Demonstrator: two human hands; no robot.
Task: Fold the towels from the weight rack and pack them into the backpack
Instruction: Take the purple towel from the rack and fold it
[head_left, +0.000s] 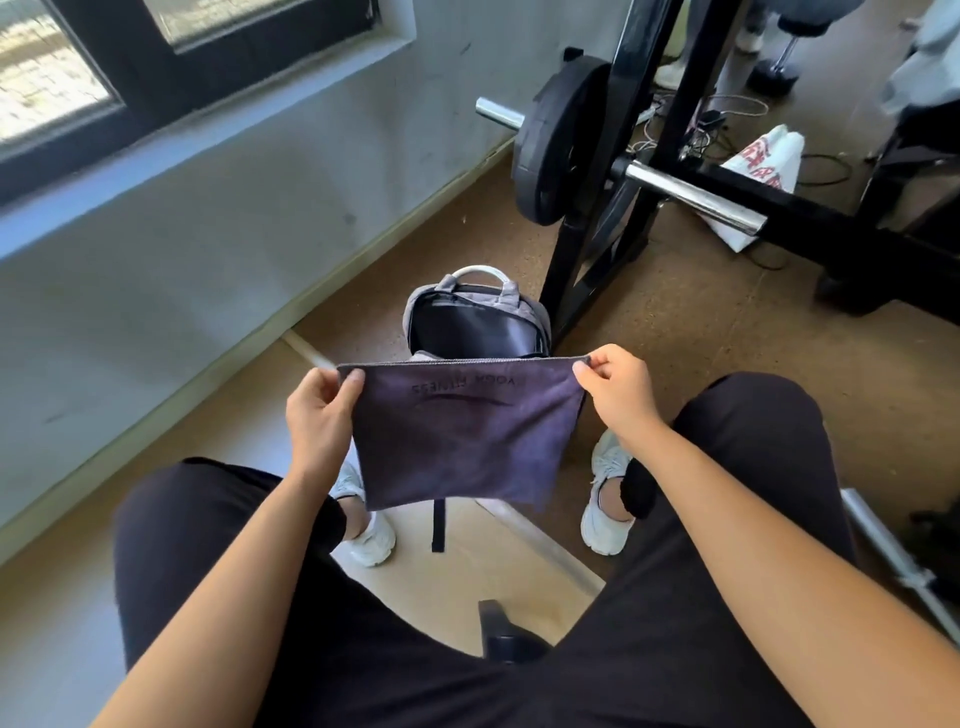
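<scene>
A dark purple towel (462, 436) with printed lettering hangs folded between my hands, above my knees. My left hand (319, 415) pinches its top left corner and my right hand (621, 392) pinches its top right corner. Just beyond the towel a grey backpack (475, 312) stands on the floor, unzipped, its dark inside showing; the towel hides its lower part. The black weight rack (597, 249) rises right behind the backpack, holding a barbell (691, 195) with a black plate (558, 140).
A grey wall with a window (104, 67) runs along the left. A white plastic bag (758, 171) and cables lie on the brown floor behind the rack. A second bar (893, 551) lies at the right. My legs and white shoes flank the towel.
</scene>
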